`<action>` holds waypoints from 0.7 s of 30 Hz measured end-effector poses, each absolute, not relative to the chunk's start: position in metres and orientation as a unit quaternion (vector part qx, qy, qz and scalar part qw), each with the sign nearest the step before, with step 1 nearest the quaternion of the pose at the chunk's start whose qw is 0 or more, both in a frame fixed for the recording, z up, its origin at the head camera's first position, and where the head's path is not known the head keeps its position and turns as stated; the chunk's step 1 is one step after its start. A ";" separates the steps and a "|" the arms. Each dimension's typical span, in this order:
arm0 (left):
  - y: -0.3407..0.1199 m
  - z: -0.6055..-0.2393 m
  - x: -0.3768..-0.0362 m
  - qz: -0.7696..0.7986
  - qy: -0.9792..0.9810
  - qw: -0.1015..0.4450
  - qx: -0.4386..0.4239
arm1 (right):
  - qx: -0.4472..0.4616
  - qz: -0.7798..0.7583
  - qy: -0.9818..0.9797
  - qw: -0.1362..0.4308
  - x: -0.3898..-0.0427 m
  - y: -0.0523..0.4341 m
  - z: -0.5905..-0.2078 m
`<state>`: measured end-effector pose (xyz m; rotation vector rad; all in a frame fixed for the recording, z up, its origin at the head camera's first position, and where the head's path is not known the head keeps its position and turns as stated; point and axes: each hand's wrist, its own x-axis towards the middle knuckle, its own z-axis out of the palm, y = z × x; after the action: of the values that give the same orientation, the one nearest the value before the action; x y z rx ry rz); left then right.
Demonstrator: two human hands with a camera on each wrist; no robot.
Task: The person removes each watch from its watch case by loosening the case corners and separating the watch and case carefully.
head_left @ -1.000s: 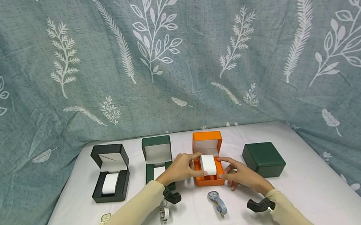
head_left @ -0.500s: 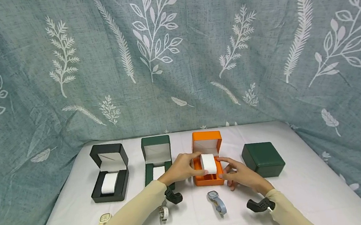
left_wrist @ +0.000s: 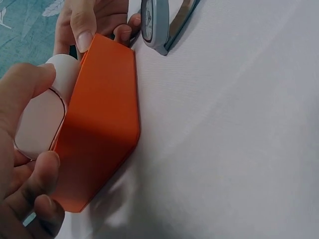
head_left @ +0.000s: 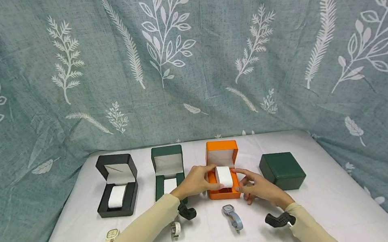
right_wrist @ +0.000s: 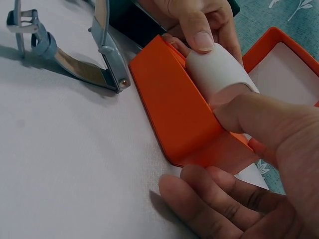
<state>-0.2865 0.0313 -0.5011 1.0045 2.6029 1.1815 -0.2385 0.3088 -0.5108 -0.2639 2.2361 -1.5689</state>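
An open orange box stands mid-table with a white cushion in it. My left hand pinches the cushion's left end; its thumb and fingers wrap that end in the left wrist view, beside the box. My right hand is at the box's right front. Its thumb presses the cushion, and its other fingers curl on the table against the box's front wall. A blue-grey watch lies just in front of the box.
Left of the orange box stand an open black box and an open green box, each with a white cushion. A closed green box sits to the right. A cream watch and a silver watch lie near the table's front edge.
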 end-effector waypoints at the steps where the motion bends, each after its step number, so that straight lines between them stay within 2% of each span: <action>1: 0.031 -0.501 -0.286 0.389 0.858 0.056 0.331 | -0.094 -0.561 0.799 0.198 -0.239 0.309 -0.511; 8: 0.030 -0.502 -0.285 0.386 0.861 0.066 0.324 | -0.090 -0.558 0.800 0.200 -0.240 0.309 -0.511; 21: 0.031 -0.499 -0.287 0.332 0.874 0.021 0.354 | -0.087 -0.562 0.798 0.198 -0.239 0.309 -0.511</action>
<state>-0.2867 0.0313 -0.4985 1.0978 2.7103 1.0308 -0.2390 0.3090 -0.5106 -0.2439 2.2324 -1.5734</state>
